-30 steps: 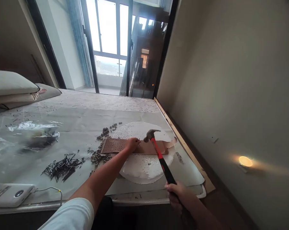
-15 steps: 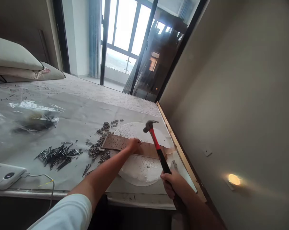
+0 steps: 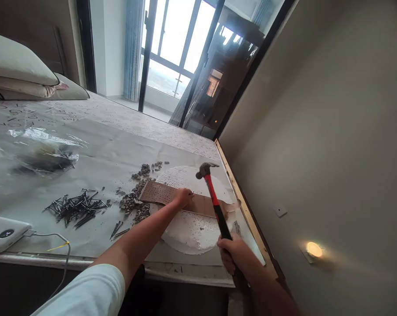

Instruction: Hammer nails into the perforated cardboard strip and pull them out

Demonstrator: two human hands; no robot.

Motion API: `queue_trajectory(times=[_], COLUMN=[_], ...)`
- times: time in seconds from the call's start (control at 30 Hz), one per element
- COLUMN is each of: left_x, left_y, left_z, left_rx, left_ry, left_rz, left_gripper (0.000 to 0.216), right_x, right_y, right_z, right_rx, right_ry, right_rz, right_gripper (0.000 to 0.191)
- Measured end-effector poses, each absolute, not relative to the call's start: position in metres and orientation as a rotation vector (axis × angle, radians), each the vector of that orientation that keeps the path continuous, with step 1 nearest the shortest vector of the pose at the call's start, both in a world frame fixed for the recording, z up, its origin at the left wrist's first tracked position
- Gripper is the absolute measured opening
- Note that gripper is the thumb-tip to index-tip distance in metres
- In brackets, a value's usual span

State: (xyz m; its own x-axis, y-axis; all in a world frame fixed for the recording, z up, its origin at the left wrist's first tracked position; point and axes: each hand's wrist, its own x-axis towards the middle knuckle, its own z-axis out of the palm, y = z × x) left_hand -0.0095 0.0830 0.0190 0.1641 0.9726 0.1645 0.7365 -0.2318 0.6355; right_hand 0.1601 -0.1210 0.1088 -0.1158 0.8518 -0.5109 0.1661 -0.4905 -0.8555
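My right hand (image 3: pixel 233 253) is wrapped round the red and black handle of a claw hammer (image 3: pixel 211 193), whose steel head is raised a little above a brown strip (image 3: pixel 159 194) full of small holes. The strip lies across a white round foam disc (image 3: pixel 188 228). My left hand (image 3: pixel 182 197) rests on the strip with its fingers pinched together; a thin nail seems to stand at the fingertips, just left of and below the hammer head.
A heap of dark nails (image 3: pixel 73 206) lies on the covered bed (image 3: pixel 96 153), with grey rubble (image 3: pixel 134 204) beside the strip. A white power bank (image 3: pixel 5 226) with a cable sits at the front left. A plastic bag (image 3: pixel 43 153), pillows (image 3: pixel 19 70) and a wall (image 3: pixel 333 131) surround.
The hammer head has risen a little above the strip. The camera has swung, so the bed and nails sit further left in view. My left hand stays pinched on the strip.
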Motion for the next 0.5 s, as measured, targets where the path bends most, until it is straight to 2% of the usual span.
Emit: queue_trajectory(times=[0.13,0.3,0.5], left_x=[-0.010,-0.009,-0.010], left_y=[0.083,0.082,0.085], left_z=[0.018,0.019,0.014], left_rx=[2.016,2.065,2.068], left_ry=[1.644,1.623,1.631], left_rz=[0.765,0.776,0.773], left_gripper=[0.031,0.028,0.033], right_x=[0.159,0.162,0.160], right_y=[-0.118,-0.118,-0.121], right_z=[0.096,0.111,0.106], right_rx=[-1.702,-1.562,-1.730], right_ry=[-1.113,-1.168,-1.155], right_rz=[1.721,1.680,1.678], right_gripper=[0.016,0.017,0.014])
